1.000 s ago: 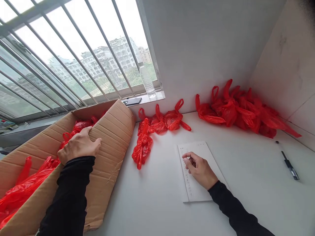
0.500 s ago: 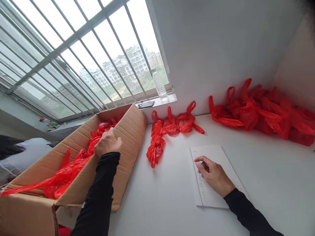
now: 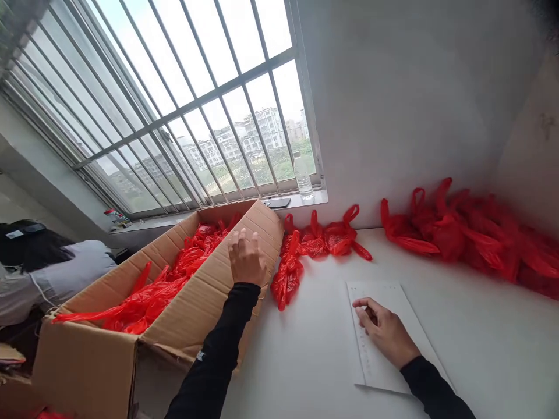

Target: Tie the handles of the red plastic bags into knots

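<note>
My left hand (image 3: pixel 247 257) is above the raised side flap of a cardboard box (image 3: pixel 192 314), its fingers spread and nothing visible in them. Red plastic bags (image 3: pixel 152 299) with tied handles fill the box. Over a white notepad (image 3: pixel 388 369) with a column of handwritten marks, my right hand (image 3: pixel 385 333) is curled, thumb and forefinger brought close together. I see nothing between those fingertips; the other fingers are folded. Several knotted red bags (image 3: pixel 288 279) lie on the white table between the box and the wall.
A large heap of red bags (image 3: pixel 471 238) lies against the wall at the right. On the windowsill stand a clear bottle (image 3: pixel 303 177) and a dark phone (image 3: pixel 278 203). Another person (image 3: pixel 65 267) is at the far left, beyond the box.
My left hand has moved right and away from the box's bags, and its fingers have spread. My right hand stays over the notepad. The view has shifted, so things sit lower and further right.
</note>
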A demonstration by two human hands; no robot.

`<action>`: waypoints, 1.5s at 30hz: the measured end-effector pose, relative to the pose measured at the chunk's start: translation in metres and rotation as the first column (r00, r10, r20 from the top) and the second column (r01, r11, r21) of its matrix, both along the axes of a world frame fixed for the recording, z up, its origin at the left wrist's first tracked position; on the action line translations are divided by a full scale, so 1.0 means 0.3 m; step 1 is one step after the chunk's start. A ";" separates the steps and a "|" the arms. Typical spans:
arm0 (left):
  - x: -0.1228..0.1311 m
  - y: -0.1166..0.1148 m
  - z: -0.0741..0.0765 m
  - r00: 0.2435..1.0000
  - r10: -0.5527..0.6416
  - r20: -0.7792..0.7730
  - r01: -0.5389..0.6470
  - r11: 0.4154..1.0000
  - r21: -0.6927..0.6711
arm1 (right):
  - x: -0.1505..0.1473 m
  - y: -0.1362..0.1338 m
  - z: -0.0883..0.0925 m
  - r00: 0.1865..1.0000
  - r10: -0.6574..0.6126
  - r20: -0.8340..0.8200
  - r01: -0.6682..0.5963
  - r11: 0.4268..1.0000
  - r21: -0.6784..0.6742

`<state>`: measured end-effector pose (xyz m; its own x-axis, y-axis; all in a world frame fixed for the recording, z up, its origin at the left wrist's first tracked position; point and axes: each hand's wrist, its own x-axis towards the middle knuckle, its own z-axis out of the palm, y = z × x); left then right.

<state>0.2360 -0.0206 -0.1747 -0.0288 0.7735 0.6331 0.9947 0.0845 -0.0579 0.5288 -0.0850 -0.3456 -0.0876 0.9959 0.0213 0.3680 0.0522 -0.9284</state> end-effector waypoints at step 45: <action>0.740 0.159 -0.233 -0.640 0.388 0.664 0.728 0.584 0.360 | 0.141 0.149 0.089 0.139 -0.412 -0.901 0.167 0.906 -0.388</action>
